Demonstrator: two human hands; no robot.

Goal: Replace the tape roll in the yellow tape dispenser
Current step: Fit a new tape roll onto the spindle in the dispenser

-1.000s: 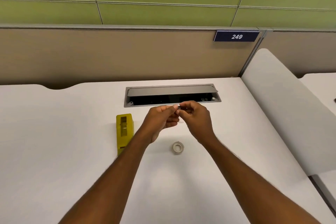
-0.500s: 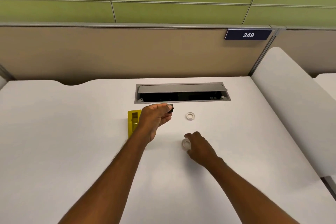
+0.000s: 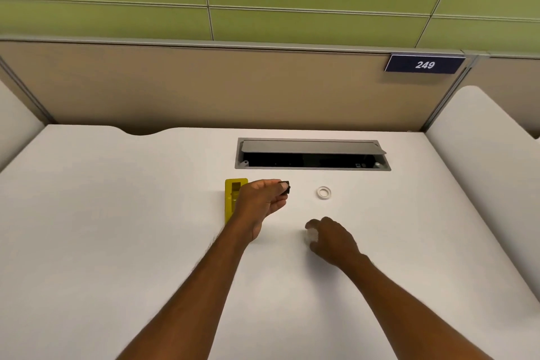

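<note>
Since half a second ago, little has shifted: the right hand (image 3: 333,238) has settled lower over the fresh tape roll (image 3: 311,235) on the white desk (image 3: 117,242), its fingers curling around the roll so that only a pale sliver shows at the fingertips. Whether the roll is already pinched or merely covered cannot be told. The left hand (image 3: 260,202) hangs above the desk, thumb and forefinger closed narrowly on a small black spindle (image 3: 285,187), which juts toward the desk's far side.

The yellow tape dispenser (image 3: 232,199) lies just behind the left wrist, its long axis running away from the person, its open well facing up and seemingly without a roll. A thin spent core ring (image 3: 323,192) lies flat and apart, to the right of the spindle and beyond the right hand.

The coming move seems to turn on one gap: the roll lies to the right of and nearer the person than the spindle, so the 2 hands must meet for the spindle to pass through the roll's hole. The left hand is the nearer to the dispenser.

The only legible writing is "249", white on a dark blue plate (image 3: 424,64) fixed to the tan partition (image 3: 204,88). A grey cable hatch (image 3: 311,153) stands open behind.
</note>
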